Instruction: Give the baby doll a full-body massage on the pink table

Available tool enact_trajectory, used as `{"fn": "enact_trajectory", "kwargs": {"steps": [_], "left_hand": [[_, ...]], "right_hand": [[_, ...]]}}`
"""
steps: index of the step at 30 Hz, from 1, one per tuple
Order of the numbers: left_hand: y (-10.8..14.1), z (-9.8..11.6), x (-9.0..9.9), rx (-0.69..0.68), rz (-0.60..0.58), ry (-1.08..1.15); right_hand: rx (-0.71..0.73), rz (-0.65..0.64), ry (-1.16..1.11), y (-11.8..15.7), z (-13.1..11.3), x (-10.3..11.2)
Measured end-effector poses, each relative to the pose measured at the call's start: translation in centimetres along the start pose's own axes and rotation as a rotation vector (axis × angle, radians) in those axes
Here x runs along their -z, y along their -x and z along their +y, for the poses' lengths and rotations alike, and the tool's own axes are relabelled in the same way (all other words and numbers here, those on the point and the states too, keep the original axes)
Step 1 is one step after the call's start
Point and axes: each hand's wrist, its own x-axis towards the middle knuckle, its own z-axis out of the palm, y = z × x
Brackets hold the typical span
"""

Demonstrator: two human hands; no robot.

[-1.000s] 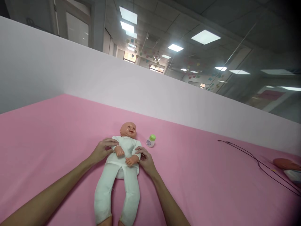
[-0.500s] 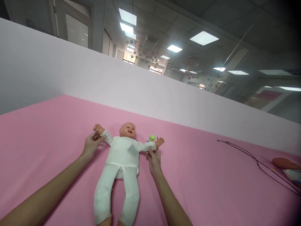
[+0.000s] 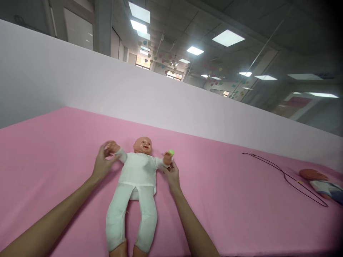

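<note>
A baby doll (image 3: 138,169) in a white top and white trousers lies face up on the pink surface, its bare head away from me. My left hand (image 3: 103,164) is curled around the doll's hand and wrist on the left, thumb near the cuff. On the other side, my right hand (image 3: 172,175) holds the doll's forearm from below, with some fingertips hidden by the sleeve. Behind that doll hand, part of a small bright green object (image 3: 171,152) shows; the rest of it is covered.
The pink surface (image 3: 214,200) meets a pale wall (image 3: 160,103) at the back. Toward the right lies a thin dark cord (image 3: 281,173), bent in a loop. A second doll (image 3: 318,184) rests at the right edge, partly in shadow.
My right hand has raised the doll's forearm and brought it inward, over the green object. My left hand has closed further round the other doll hand. The view has shifted slightly.
</note>
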Motion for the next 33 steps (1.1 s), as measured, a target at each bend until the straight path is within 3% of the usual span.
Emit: {"fn": "enact_trajectory", "kwargs": {"steps": [3,6,11,15,18,21,23,24,25,27,29,30,33], "left_hand": [[-0.9,-0.6,1.3,0.187,0.192,-0.088],[-1.7,-1.2,2.7,0.187,0.180,-0.404],[-2.1,-2.2,4.2,0.147,0.051,-0.920],[-1.9,-3.0,4.5,0.149,0.072,-0.979],[-1.5,-1.6,3.2,-0.014,0.144,-0.913],[-0.7,2.5,-0.5,-0.309,0.042,-0.628],[0.1,5.6,-4.7,-0.365,-0.119,-0.308],[0.6,7.0,-7.2,-0.304,-0.232,-0.140],[0.9,8.0,-9.8,-0.174,-0.314,0.042],[1.5,9.1,-15.0,0.247,-0.497,0.382],[1.6,9.0,-19.5,0.705,-0.545,0.602],[1.5,8.6,-21.4,0.845,-0.541,0.669],[1.1,7.3,-24.7,0.927,-0.540,0.729]], "right_hand": [[-0.078,0.236,-0.062,-1.3,-0.3,1.9],[-0.199,0.376,0.015,-2.1,-0.2,4.3],[-0.205,0.407,0.500,-2.1,0.2,6.9],[-0.222,0.373,0.619,-1.5,0.5,7.3],[-0.222,0.383,0.829,-1.3,0.6,7.5],[-0.135,0.370,1.030,-1.6,0.4,7.6],[-0.008,0.296,1.043,-2.1,0.0,7.4],[0.064,0.245,1.021,-2.6,-0.2,7.1],[0.131,0.192,0.979,-3.0,-0.4,6.8],[0.254,0.090,0.909,-4.1,-0.4,6.0],[0.336,0.001,0.881,-5.1,0.0,5.3],[0.354,-0.041,0.872,-5.6,0.4,5.1],[0.335,-0.114,0.825,-6.6,1.8,4.9]]}}
